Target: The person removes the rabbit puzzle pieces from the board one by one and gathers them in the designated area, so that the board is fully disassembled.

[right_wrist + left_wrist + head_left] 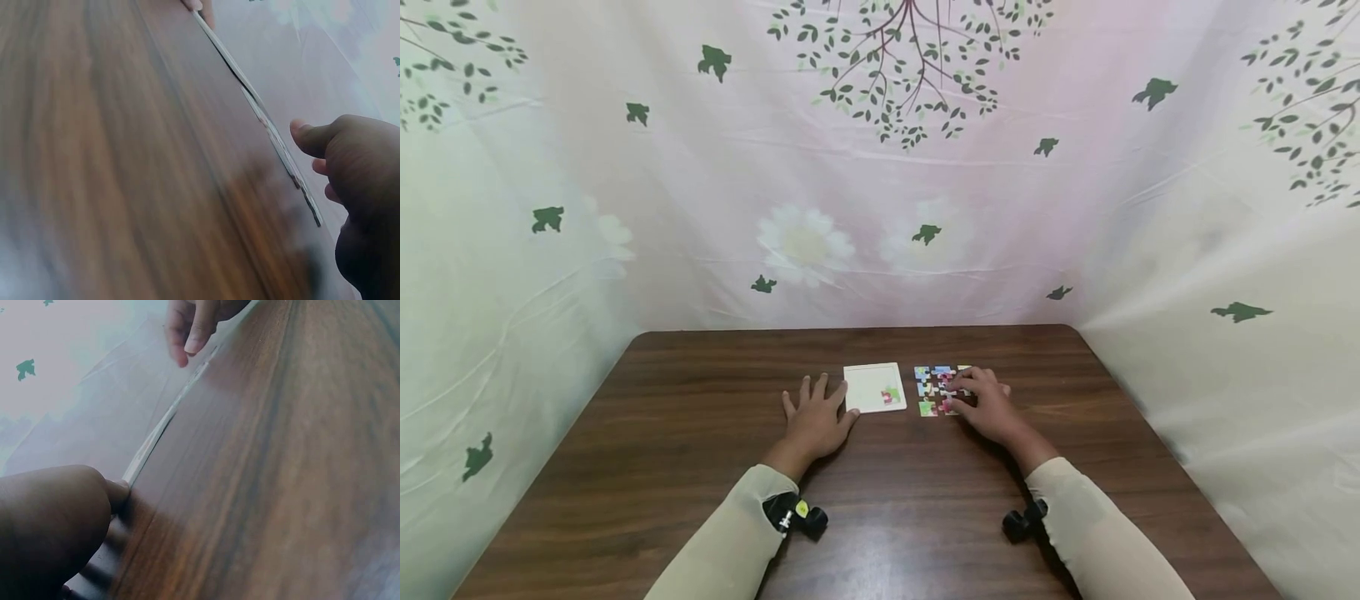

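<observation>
A white puzzle tray [863, 382] lies flat on the table, with a small pink-and-green joined patch of jigsaw pieces [890, 395] in its lower right corner. My left hand [817, 423] rests spread on the wood, its finger and thumb touching the tray's left edge. Right of the tray, loose colourful jigsaw pieces [927, 408] lie in rows. Over their right side hovers my right hand [991, 410], fingers bent and thumb apart, covering some of them. The right wrist view shows a gap between the right thumb [301, 128] and the pieces [275, 140], with nothing seen held.
The dark wooden table [880, 500] has its far edge just behind the tray and pieces. A pale cloth [850, 183] printed with leaves and flowers hangs behind and on both sides. Black cameras are strapped at both wrists.
</observation>
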Motion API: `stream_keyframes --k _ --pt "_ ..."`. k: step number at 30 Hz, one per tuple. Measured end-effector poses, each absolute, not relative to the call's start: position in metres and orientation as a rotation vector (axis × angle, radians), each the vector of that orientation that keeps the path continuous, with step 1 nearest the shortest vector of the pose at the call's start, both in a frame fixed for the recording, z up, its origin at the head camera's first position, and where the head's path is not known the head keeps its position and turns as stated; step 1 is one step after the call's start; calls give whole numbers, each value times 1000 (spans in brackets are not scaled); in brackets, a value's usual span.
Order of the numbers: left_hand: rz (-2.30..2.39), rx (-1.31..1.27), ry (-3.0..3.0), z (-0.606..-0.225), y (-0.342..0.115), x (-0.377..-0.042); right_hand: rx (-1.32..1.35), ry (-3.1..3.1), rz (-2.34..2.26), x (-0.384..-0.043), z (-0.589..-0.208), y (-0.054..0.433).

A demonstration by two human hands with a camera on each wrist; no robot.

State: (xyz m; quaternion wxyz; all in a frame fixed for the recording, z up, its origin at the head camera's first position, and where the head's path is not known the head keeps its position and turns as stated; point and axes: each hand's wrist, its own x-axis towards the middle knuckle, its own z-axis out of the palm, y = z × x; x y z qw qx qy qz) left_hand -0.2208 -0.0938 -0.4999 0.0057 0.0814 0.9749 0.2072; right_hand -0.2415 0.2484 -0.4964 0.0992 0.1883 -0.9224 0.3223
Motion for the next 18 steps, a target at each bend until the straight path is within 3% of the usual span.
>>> stream_keyframes --k 18 --pt "649 261 3052 -502 -95 -221 618 -2721 884 -259 -497 172"
